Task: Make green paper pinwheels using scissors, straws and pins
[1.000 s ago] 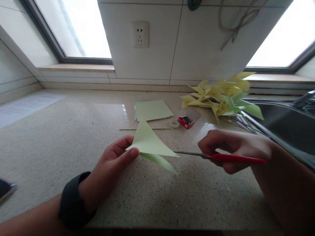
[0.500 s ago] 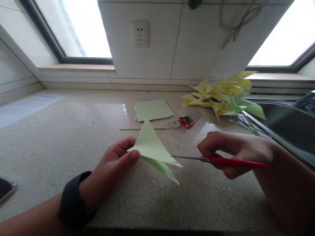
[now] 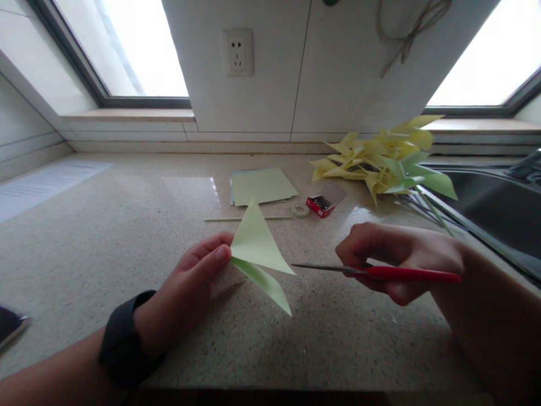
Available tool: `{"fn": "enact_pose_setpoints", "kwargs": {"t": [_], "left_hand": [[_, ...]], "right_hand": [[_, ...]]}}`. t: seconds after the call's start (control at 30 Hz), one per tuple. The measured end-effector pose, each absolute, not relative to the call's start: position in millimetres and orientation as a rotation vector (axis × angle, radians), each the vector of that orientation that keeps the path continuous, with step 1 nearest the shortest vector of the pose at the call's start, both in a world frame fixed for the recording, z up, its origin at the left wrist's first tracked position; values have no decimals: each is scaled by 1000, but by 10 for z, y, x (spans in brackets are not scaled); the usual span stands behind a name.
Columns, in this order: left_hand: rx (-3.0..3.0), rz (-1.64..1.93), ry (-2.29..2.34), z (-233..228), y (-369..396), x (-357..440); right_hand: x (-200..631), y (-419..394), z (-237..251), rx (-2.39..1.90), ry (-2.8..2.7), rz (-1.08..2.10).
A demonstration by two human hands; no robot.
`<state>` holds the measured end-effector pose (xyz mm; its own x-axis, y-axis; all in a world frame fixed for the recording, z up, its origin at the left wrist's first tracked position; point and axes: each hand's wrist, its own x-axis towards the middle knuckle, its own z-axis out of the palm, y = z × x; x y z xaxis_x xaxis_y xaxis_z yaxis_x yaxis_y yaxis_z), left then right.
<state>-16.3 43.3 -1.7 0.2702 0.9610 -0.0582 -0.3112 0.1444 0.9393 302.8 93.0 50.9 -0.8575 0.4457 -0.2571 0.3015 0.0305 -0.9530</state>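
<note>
Green folded paper (image 3: 257, 248) pinched in left hand (image 3: 190, 287); right hand (image 3: 397, 259) grips red scissors (image 3: 380, 272), blades seemingly closed

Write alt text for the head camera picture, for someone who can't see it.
Over a speckled counter, the left hand pinches a folded green paper while the right hand holds red-handled scissors, tips just short of it. Behind lie paper sheets, a stick and paper pinwheels.
</note>
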Motion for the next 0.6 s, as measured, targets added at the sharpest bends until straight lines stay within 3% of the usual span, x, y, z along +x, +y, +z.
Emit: {"fn": "enact_pose_setpoints", "kwargs": {"t": [0.2, 0.6], "left_hand": [[1040, 1083, 832, 13, 427, -149], [1190, 984, 858, -108, 424, -239]], "right_hand": [[3017, 949, 443, -803, -2121, 2118], [2976, 936, 489, -885, -2096, 2149]]}}
